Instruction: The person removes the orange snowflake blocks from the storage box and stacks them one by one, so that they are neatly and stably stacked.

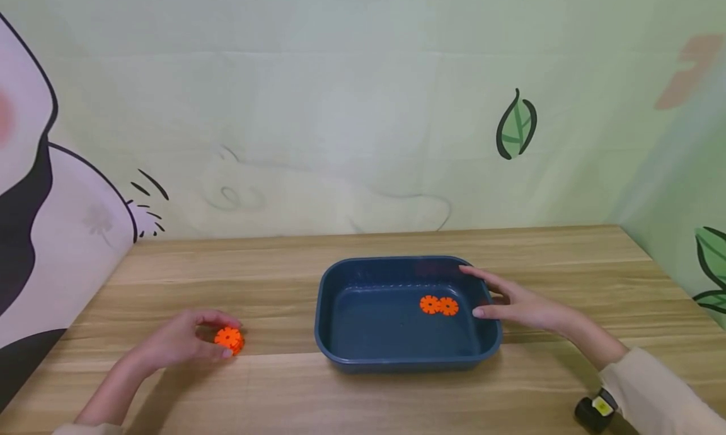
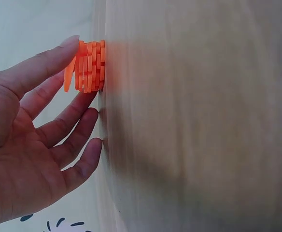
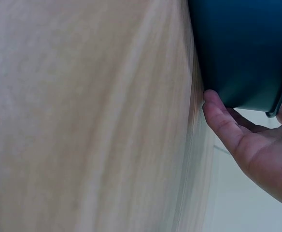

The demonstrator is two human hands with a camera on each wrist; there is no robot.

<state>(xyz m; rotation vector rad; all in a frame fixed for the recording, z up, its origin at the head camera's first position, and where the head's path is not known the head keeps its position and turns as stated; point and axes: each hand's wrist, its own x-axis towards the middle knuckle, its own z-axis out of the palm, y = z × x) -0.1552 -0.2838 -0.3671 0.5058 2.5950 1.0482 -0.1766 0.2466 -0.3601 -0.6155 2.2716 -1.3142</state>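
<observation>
Thumb and forefinger of my left hand pinch the top orange snowflake disc of a small stack on the table. In the left wrist view this disc leans away from the stacked discs under it, while the other fingers spread beside the stack. A dark blue plastic basin stands to the right, two orange discs lying flat inside. My right hand holds the basin's right end, thumb over the rim. In the right wrist view, a fingertip lies low against the basin's outer wall.
The wooden table runs back to a wall hanging printed with cartoon shapes. A black device with a yellow label sits at the right sleeve, near the table's front right.
</observation>
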